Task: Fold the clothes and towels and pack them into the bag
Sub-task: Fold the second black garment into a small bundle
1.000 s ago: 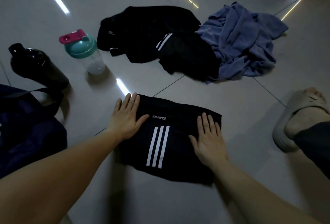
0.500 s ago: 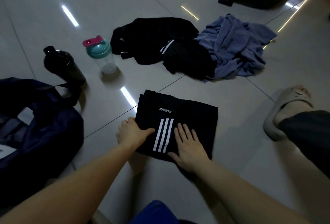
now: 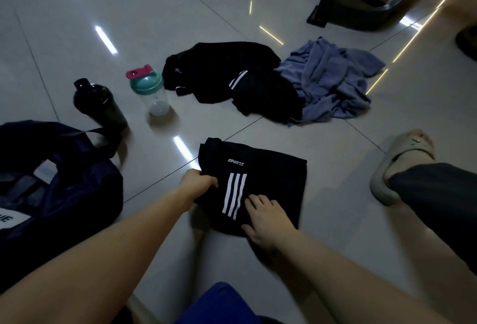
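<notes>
I am gripping the folded shorts (image 3: 273,176) with left hand (image 3: 200,185), right hand (image 3: 265,216) resting on them, hold unclear; pile (image 3: 258,88) and bag (image 3: 67,184) are waiting.

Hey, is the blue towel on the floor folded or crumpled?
Crumpled. The blue towel lies in a wrinkled, uneven heap on the floor, touching the black clothes; no straight folded edges show.

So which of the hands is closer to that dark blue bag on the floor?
The left hand. It grips the edge of the shorts that faces the bag, with floor between them. The right hand rests on the shorts past the white stripes, farther from the bag.
</notes>
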### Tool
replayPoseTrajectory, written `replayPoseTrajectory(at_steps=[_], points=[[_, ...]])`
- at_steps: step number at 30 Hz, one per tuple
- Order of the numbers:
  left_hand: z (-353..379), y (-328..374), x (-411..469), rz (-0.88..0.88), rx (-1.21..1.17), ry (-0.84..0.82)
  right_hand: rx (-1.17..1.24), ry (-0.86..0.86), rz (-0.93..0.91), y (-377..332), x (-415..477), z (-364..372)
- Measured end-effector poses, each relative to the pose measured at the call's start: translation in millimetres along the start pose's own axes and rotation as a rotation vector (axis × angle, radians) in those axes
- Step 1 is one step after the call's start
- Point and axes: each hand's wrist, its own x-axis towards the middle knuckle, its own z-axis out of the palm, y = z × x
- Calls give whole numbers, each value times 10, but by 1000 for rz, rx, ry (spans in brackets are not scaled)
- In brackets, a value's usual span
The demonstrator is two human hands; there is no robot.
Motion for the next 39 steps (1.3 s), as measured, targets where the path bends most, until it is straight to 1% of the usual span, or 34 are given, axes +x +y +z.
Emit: replayPoseTrajectory(at_steps=[2, 3, 4, 6, 7, 9, 11, 12, 13, 14, 15, 16, 17, 18, 19, 21, 22, 23, 25, 27, 29, 31, 33, 36, 39], points=[[94, 135, -87, 133, 106, 74, 78, -15, 19, 17, 80, -35], [159, 206, -149, 209, 190, 122, 161, -47, 35, 34, 131, -69], [236, 273, -220, 288, 287, 171, 301, -85, 47, 65, 191, -112], [414, 354, -366, 445, 494, 246, 723, -137, 103, 150, 248, -236], [511, 375, -438, 529, 594, 266, 951, -118, 179, 220, 246, -319], [707, 379, -539, 703, 800, 268, 1310, 16, 382, 449, 206, -473], [886, 335, -608, 841, 992, 194, 1648, 131, 565, 700, 134, -551], [961, 298, -627, 881, 1060, 107, 1831, 152, 606, 830, 112, -557], [1022, 254, -644, 900, 1101, -21, 1985, 167, 606, 955, 94, -547], [1074, 211, -664, 909, 1120, -169, 2080, 175, 577, 1062, 101, -515], [1112, 164, -674, 906, 1130, -307, 2105, 184, 572, 1135, 108, -484], [1129, 112, -672, 898, 1126, -403, 2059, 201, 610, 1154, 107, -474], [1127, 63, -660, 890, 1100, -435, 1960, 226, 677, 1137, 105, -462], [1103, 22, -626, 895, 1066, -399, 1858, 258, 726, 1110, 117, -440], [1061, -6, -583, 914, 1038, -310, 1750, 289, 751, 1077, 142, -417], [955, -60, -430, 947, 1008, -61, 1540, 315, 785, 1028, 203, -376], [896, -80, -349, 949, 1010, 27, 1493, 323, 794, 1017, 223, -385], [843, -111, -275, 947, 1037, 65, 1489, 331, 784, 1014, 238, -406], [763, -218, -147, 967, 1186, 42, 1522, 347, 748, 1059, 263, -434], [724, -359, -85, 1018, 1314, 7, 1508, 356, 750, 1143, 277, -389], [729, -532, -59, 1032, 1371, -22, 1379, 384, 790, 1229, 277, -293], [747, -674, -56, 1032, 1372, -36, 1210, 380, 839, 1304, 275, -190], [734, -750, -43, 1070, 1368, -69, 1074, 336, 844, 1328, 267, -140], [645, -780, -50, 1163, 1382, -117, 993, 311, 831, 1351, 305, -109], [540, -792, -66, 1302, 1359, -129, 901, 302, 848, 1368, 296, -150]])
